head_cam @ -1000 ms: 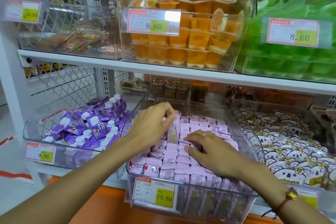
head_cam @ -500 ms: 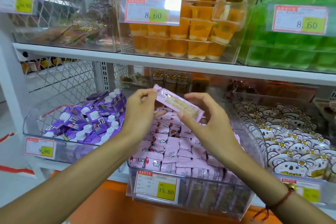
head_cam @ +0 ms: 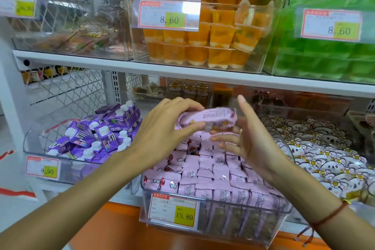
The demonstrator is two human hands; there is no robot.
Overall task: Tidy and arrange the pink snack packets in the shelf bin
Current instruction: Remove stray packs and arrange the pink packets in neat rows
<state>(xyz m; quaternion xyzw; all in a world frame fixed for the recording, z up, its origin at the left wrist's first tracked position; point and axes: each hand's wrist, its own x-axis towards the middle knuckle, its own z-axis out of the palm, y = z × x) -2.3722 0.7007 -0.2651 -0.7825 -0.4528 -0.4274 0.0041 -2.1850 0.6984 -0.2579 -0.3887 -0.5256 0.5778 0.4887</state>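
Pink snack packets (head_cam: 205,170) fill the clear plastic shelf bin (head_cam: 239,227), centre near. Above them, the left hand (head_cam: 162,134) pinches one long pink packet (head_cam: 209,117); the right hand (head_cam: 251,140) sits beside it, fingers (head_cam: 223,139) spread open.

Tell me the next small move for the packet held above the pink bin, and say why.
Probably lower the pink packet into the clear bin and lay it flat in line with the rows. The left hand pinches it lengthwise above the packets, while the right hand is open beside it, fingers straight. The rows below look mostly neat, so the loose one likely belongs near the back.
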